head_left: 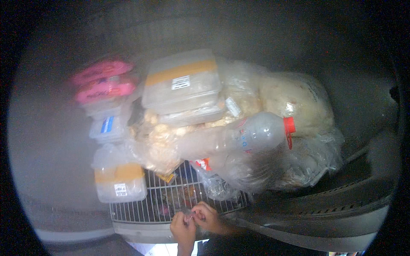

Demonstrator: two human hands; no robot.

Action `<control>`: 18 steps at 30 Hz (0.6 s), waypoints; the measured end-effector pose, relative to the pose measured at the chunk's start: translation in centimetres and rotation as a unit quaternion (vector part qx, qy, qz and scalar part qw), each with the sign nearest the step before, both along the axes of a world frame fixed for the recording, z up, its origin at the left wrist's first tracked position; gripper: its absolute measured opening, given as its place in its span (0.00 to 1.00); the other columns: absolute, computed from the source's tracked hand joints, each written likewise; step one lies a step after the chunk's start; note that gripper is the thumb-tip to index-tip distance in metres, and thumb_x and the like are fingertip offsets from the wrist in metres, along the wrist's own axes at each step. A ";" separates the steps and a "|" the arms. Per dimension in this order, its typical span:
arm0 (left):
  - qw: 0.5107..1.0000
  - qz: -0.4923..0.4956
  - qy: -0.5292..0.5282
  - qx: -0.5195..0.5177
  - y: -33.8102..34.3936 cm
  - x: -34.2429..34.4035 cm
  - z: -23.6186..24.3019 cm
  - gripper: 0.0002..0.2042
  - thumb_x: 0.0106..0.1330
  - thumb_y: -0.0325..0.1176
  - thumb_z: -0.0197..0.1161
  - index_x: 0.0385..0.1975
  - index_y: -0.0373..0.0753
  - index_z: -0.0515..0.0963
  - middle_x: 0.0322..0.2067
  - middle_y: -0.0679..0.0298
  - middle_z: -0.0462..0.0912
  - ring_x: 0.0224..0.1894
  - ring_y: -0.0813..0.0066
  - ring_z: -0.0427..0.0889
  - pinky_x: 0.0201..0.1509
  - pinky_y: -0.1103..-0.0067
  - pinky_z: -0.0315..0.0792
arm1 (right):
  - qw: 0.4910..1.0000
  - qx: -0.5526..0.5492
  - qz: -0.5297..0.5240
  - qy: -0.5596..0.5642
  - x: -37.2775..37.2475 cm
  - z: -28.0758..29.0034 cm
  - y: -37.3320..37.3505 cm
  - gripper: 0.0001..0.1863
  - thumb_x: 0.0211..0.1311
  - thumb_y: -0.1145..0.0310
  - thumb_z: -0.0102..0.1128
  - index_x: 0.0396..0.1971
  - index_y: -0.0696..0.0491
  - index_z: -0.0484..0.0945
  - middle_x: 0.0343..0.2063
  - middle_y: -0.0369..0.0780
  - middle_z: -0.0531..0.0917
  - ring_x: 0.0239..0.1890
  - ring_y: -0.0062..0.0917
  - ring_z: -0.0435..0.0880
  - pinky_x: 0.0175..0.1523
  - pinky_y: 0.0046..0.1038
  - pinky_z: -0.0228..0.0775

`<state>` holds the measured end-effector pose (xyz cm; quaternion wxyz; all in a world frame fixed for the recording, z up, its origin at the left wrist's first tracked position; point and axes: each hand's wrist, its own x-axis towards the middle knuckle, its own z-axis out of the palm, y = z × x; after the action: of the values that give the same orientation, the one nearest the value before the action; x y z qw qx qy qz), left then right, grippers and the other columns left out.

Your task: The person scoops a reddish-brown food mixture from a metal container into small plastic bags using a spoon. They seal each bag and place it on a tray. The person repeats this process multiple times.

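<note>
Close together at the front edge of the wire shelf (154,213), my two hands meet fingertip to fingertip. My left hand (183,228) is closed, its fingers pinching a small, pinkish, see-through piece that looks like thin plastic (188,218). From the other side my right hand (206,217) curls its closed fingers onto the same piece. What it belongs to is mostly hidden by the fingers. Just beyond the hands, a crumpled clear plastic bag (222,188) hangs over the shelf's wires.
A clear plastic bottle with a red cap (290,125) lies across bagged food. Behind it sit stacked clear containers with an orange band (181,70) and a large bagged pale item (294,100). More tubs (121,184) and pink packages (104,81) stand left. Dark walls enclose everything.
</note>
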<state>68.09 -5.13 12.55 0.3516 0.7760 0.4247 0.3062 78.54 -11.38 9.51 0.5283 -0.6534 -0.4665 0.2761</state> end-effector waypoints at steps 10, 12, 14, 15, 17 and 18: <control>0.985 0.131 -0.047 0.105 1.9 -2.9 6.4 0.09 0.47 0.21 0.56 0.14 0.34 0.61 0.13 0.58 0.63 0.16 0.63 0.64 0.21 0.71 0.56 | 0.957 0.074 -0.036 0.277 0.5 0.2 2.7 0.24 0.60 0.69 0.51 0.55 0.57 0.59 0.47 0.41 0.70 0.46 0.23 0.71 0.50 0.26 0.65; 0.983 0.135 -0.047 0.119 1.4 -3.1 7.9 0.10 0.46 0.21 0.56 0.14 0.34 0.61 0.13 0.58 0.62 0.16 0.64 0.63 0.21 0.71 0.56 | 0.942 0.095 -0.049 0.319 0.1 0.9 3.4 0.25 0.60 0.69 0.51 0.57 0.57 0.57 0.49 0.41 0.68 0.50 0.24 0.69 0.54 0.25 0.61; 0.981 0.138 -0.062 0.122 0.7 -3.1 8.8 0.10 0.45 0.21 0.58 0.14 0.35 0.62 0.13 0.59 0.63 0.16 0.66 0.64 0.21 0.73 0.57 | 0.940 0.106 -0.068 0.318 0.1 1.8 4.3 0.25 0.60 0.69 0.51 0.57 0.57 0.57 0.50 0.41 0.68 0.51 0.24 0.68 0.56 0.25 0.59; 0.979 0.139 -0.058 0.134 0.3 -3.1 9.2 0.10 0.45 0.22 0.58 0.14 0.35 0.62 0.13 0.60 0.63 0.16 0.67 0.65 0.21 0.73 0.57 | 0.935 0.121 -0.049 0.330 -0.2 2.4 4.5 0.27 0.60 0.67 0.52 0.57 0.57 0.56 0.51 0.41 0.66 0.53 0.24 0.65 0.57 0.27 0.58; 0.975 0.146 -0.056 0.155 -0.3 -3.2 9.6 0.09 0.44 0.22 0.60 0.15 0.36 0.64 0.14 0.61 0.65 0.16 0.67 0.67 0.20 0.75 0.60 | 0.913 0.191 0.012 0.361 -0.8 3.7 4.2 0.29 0.57 0.66 0.56 0.57 0.58 0.56 0.51 0.42 0.66 0.53 0.25 0.66 0.55 0.29 0.60; 0.975 0.142 -0.047 0.164 -0.6 -3.4 9.6 0.09 0.44 0.22 0.60 0.15 0.36 0.65 0.14 0.61 0.66 0.16 0.67 0.67 0.20 0.75 0.60 | 0.898 0.227 0.044 0.373 -1.3 4.3 3.8 0.31 0.56 0.66 0.58 0.57 0.58 0.56 0.52 0.42 0.65 0.52 0.26 0.66 0.54 0.30 0.61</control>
<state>64.72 -5.75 22.20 0.1923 0.7393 0.4581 0.4545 77.25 -7.53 13.84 0.7849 -0.3433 -0.3139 0.4093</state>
